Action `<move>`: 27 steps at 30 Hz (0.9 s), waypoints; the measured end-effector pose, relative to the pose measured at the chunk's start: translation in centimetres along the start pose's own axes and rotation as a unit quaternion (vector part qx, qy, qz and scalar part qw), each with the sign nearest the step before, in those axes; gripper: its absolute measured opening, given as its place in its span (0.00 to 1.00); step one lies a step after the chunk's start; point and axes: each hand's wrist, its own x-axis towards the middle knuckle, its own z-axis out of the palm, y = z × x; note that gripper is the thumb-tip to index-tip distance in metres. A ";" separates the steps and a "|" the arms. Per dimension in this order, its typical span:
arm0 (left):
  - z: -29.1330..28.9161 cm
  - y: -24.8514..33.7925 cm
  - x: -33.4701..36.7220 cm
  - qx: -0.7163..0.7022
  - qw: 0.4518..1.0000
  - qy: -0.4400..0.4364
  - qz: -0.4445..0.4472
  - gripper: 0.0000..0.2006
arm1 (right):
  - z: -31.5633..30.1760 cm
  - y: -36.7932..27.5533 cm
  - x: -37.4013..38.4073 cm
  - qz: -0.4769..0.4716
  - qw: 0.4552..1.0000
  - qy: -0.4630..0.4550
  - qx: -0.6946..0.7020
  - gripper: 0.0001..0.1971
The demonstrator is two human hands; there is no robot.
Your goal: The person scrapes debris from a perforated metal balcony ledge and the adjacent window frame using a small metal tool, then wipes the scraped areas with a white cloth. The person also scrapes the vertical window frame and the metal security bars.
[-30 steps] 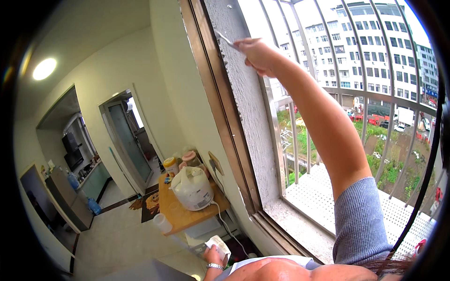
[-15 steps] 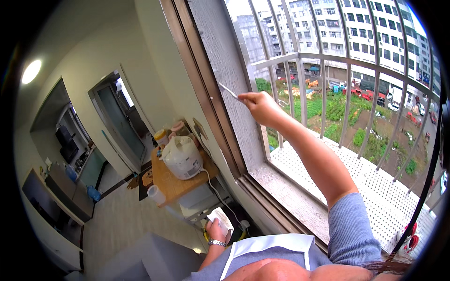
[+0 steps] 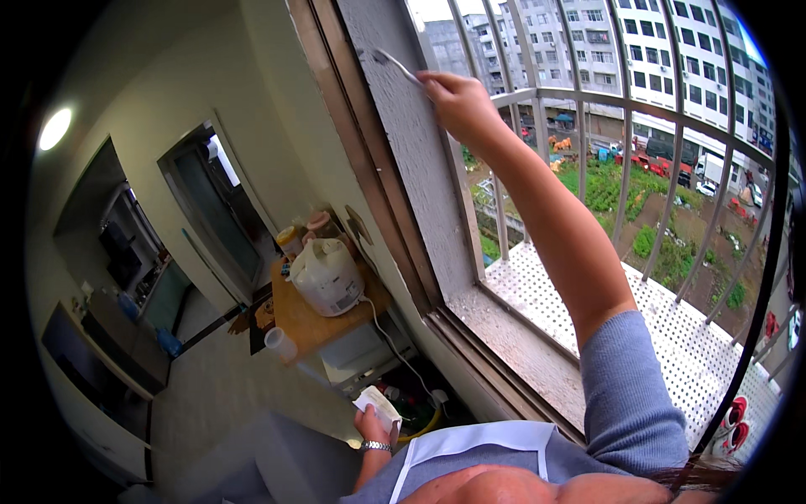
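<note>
My right hand (image 3: pixel 460 105) is raised with the arm stretched out, its fingers closed around a slim white-handled tool (image 3: pixel 406 72). The tool's dark tip meets the rough grey window reveal (image 3: pixel 395 126), high up near the brown frame; its exact kind is too small to make out. Low down by my body, my left hand (image 3: pixel 372 426) grips a small white rectangular object (image 3: pixel 380 406) with a paler, cream-coloured face. What it is exactly cannot be told. A metal-banded watch (image 3: pixel 375 445) sits on my left wrist.
Brown sliding-window tracks (image 3: pixel 369 126) run beside the reveal, and metal security bars (image 3: pixel 625 160) stand outside over a perforated white ledge (image 3: pixel 554 294). On the left, a wooden-topped table (image 3: pixel 311 332) bears a plastic-wrapped appliance (image 3: pixel 326 277), jars and a cup (image 3: pixel 280 343). A cord hangs below.
My right hand has moved upward along the reveal with the white-handled tool. My left hand, still holding the white rectangular object, has shifted slightly left and down.
</note>
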 end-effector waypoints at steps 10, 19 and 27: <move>1.9 -1.4 1.7 -0.028 1.000 0.005 0.008 0.11 | 2.7 4.4 -3.3 -0.030 0.999 -0.004 -0.045 0.14; 1.9 0.2 0.1 -0.025 0.999 -0.013 -0.037 0.14 | -1.1 -2.0 -2.0 0.099 0.994 -0.033 0.015 0.15; 0.2 -0.9 -0.4 -0.024 1.000 -0.014 -0.012 0.14 | 4.1 0.0 3.4 -0.005 0.995 0.033 -0.094 0.12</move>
